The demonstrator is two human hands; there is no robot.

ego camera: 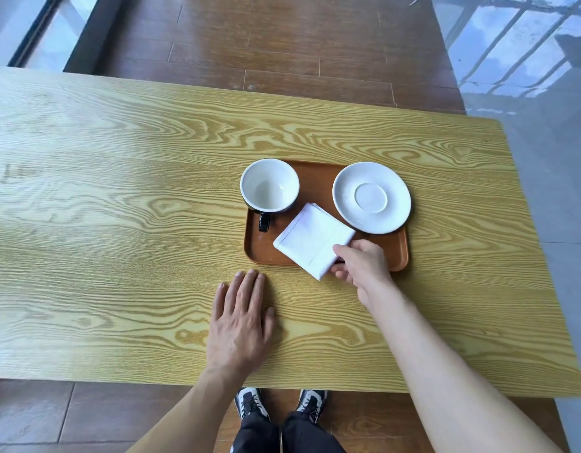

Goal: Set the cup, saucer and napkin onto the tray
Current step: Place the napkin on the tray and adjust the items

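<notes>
Nearest of all are the person's two shoes (280,407), black and white, planted on the wooden floor just under the near edge of the table (119,191), with dark trousers below them in the view. Above them two bare forearms reach over the pale yellow, wood-grained top.

The left hand (241,325) lies flat on the table, palm down, fingers straight and together, gripping nothing. It sits just short of the tray's near left corner, and I judge it is there to steady the person while the other arm works.

The right hand (361,264) has thumb and fingers closed on the near right corner of the napkin (313,241), a folded white square. Most of the napkin lies on the tray (398,253), but the pinched corner hangs over the near rim, tilted like a diamond, so I take it as being set down or squared up.

On the brown tray, the cup (269,186) stands upright at the far left, white inside and dark outside, empty, its handle pointing toward the person. The saucer (371,196) sits at the far right, well apart from the cup, with its edge reaching the tray's right rim. The napkin lies between and in front of them, close to the saucer.

All three pieces appear to be on the tray; only letting go of the napkin seems left.

I can read no brand, label or writing anywhere.
</notes>
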